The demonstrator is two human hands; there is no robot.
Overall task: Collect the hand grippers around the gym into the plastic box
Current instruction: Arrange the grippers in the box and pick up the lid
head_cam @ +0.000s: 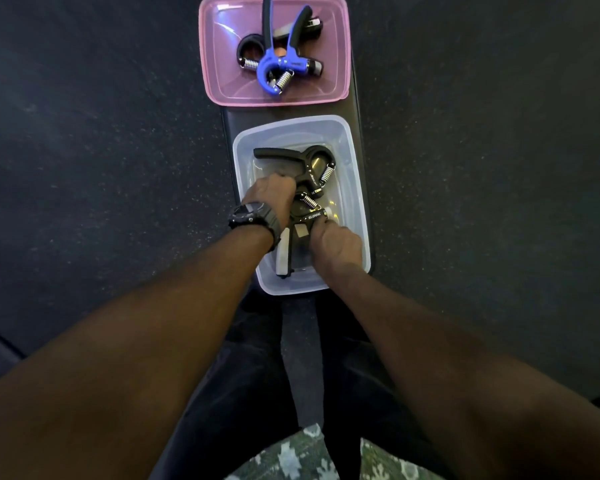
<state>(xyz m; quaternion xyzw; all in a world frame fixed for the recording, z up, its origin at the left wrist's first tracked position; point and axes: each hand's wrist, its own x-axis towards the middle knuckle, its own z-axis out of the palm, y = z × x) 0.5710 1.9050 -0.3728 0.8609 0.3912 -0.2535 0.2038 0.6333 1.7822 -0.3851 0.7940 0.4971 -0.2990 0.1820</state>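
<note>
Currently, box (246,147): we hold two grippers inside.
Left hand (274,195): fingers curled on black gripper (302,157).
Right hand (336,244): fingers pinch Slovic gripper (309,216).
Risk: springs may tangle, we judge.

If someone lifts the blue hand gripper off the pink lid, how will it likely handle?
The blue hand gripper probably lifts as one stiff piece, its handles looking rigid. Its coil spring overlaps a black gripper, so it may snag. The pink lid looks thin and might shift.
</note>
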